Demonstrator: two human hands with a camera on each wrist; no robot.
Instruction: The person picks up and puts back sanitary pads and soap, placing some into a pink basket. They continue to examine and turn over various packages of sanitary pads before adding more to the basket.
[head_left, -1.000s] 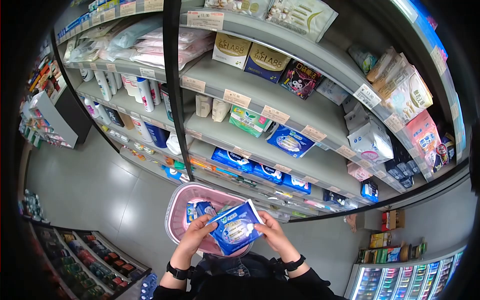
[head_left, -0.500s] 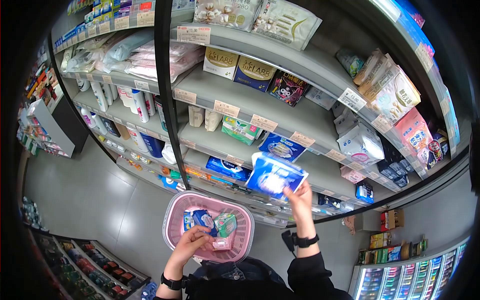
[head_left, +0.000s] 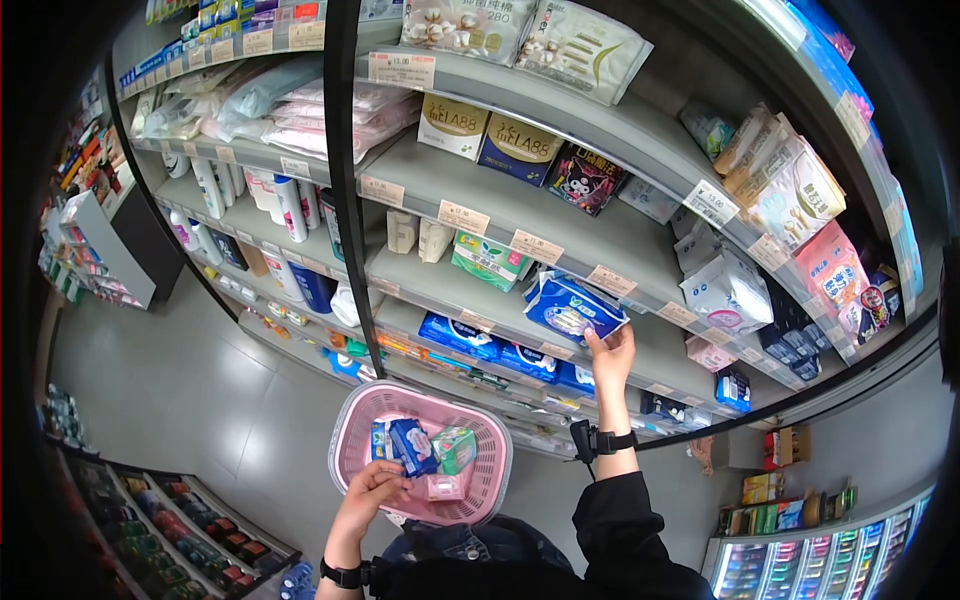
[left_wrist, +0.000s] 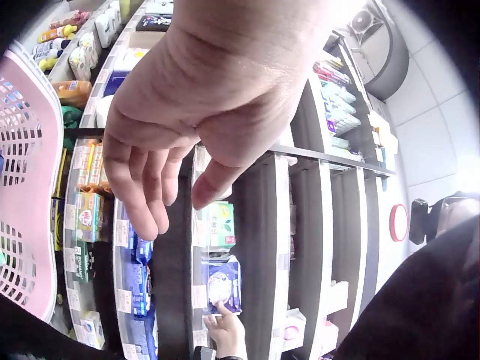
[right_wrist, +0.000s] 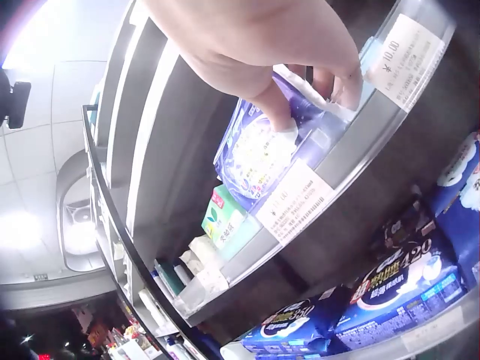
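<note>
At the middle shelf, my right hand [head_left: 613, 358] pinches the near right corner of a blue pack of sanitary pads [head_left: 568, 308]. The right wrist view has the thumb on the front of this shiny pack [right_wrist: 251, 161] and the other fingers at its top edge. The pack is at the shelf's price strip, beside a green-and-white pack [head_left: 487, 260]. My left hand [head_left: 375, 490] hovers at the near left side of a pink basket [head_left: 502, 465], its fingers loosely bent around nothing. Inside the basket lie blue packs [head_left: 408, 447], a green pack [head_left: 454, 450] and a small pink pack [head_left: 446, 487].
More blue packs [head_left: 460, 335] line the shelf below. Boxes [head_left: 520, 147] stand on the shelf above, behind a lip with price tags [head_left: 537, 246]. A black upright post [head_left: 341, 180] divides the shelving. Bottles [head_left: 290, 207] fill the left section.
Both hands held the blue pack over the basket; the left hand let go, and the right hand carried the pack up and forward to the middle shelf. The left hand stayed by the basket.
</note>
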